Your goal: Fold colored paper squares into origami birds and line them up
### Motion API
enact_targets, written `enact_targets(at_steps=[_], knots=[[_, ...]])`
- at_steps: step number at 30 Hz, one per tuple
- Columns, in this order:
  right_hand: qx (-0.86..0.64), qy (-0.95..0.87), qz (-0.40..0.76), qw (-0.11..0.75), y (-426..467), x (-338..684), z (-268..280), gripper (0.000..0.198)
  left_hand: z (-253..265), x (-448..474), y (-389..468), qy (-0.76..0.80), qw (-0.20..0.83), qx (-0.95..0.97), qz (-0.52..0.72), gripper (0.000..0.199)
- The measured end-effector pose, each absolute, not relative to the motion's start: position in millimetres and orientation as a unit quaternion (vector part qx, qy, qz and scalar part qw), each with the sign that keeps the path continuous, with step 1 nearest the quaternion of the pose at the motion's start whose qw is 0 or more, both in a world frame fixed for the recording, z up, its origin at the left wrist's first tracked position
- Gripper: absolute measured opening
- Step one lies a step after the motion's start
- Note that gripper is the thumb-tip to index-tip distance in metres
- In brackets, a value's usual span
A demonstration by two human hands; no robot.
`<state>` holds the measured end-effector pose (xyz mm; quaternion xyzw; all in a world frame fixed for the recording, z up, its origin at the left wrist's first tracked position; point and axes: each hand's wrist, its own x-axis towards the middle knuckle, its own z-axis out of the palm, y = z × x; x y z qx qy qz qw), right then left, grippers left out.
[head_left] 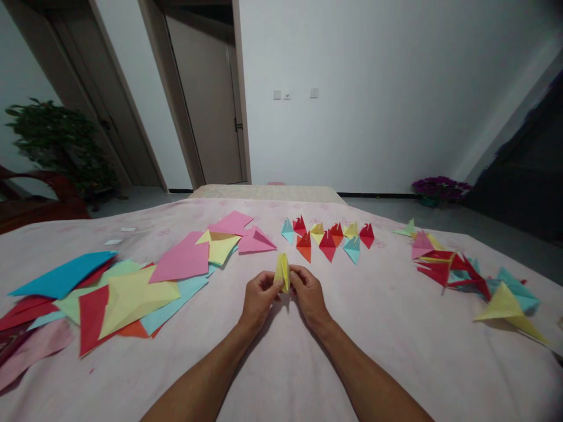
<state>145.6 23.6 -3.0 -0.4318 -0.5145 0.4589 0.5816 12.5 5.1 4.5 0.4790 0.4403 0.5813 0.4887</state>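
Between my two hands, a small piece of folded yellow paper (282,271) stands upright just above the cloth. My left hand (260,298) pinches its lower left side between thumb and fingers. On the opposite edge, my right hand (308,293) grips it the same way, with the fingertips partly hidden behind the paper. Beyond the hands, several small folded paper cranes (328,244) in red, orange, yellow and light blue stand in loose rows.
A pile of coloured paper sheets (136,296) spreads over the left of the pink cloth-covered table (387,363). Several folded paper pieces (455,272) lie in a heap at the right. Past the far edge are a door (206,99) and purple flowers (440,187).
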Motion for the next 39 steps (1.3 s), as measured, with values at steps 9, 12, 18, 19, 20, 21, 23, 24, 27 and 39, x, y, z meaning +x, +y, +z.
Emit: enact_targets(at_steps=[9, 12, 18, 19, 20, 21, 23, 24, 27, 39], knots=[[-0.440, -0.514, 0.449, 0.583, 19.5, 145.9, 1.1, 0.028, 0.8, 11.6, 3.1, 0.494, 0.372, 0.516, 0.593, 0.021], [-0.446, -0.519, 0.435, 0.585, 19.7, 146.1, -0.4, 0.025, -1.4, 11.1, 3.5, 0.506, 0.339, 0.522, 0.597, 0.020], [-0.436, -0.568, 0.371, 0.591, 17.0, 147.6, 0.4, 0.013, -3.2, 10.2, 2.3, 0.514, 0.308, 0.554, 0.578, 0.018], [-0.430, -0.587, 0.348, 0.591, 15.6, 148.1, 1.9, 0.011, -2.8, 10.2, 1.7, 0.514, 0.296, 0.563, 0.575, 0.017], [-0.421, -0.607, 0.324, 0.590, 14.1, 148.6, 3.6, 0.008, -2.1, 10.2, 1.2, 0.511, 0.282, 0.575, 0.573, 0.015], [-0.409, -0.628, 0.304, 0.588, 12.6, 149.0, 5.6, 0.007, -1.2, 10.0, 0.7, 0.505, 0.265, 0.588, 0.573, 0.014], [-0.375, -0.663, 0.284, 0.582, 9.7, 149.3, 9.3, 0.007, 1.1, 8.9, 0.3, 0.485, 0.228, 0.612, 0.581, 0.010], [-0.358, -0.675, 0.285, 0.579, 8.6, 149.2, 10.7, 0.009, 2.3, 8.0, 0.5, 0.475, 0.209, 0.620, 0.588, 0.008], [-0.336, -0.692, 0.311, 0.559, 6.5, 148.4, 12.5, 0.020, 3.8, 4.4, 2.4, 0.456, 0.172, 0.626, 0.608, 0.004], [-0.395, -0.550, 0.467, 0.569, 13.2, 144.4, 4.6, 0.024, 1.5, 6.2, 8.7, 0.414, 0.432, 0.514, 0.615, 0.021]])
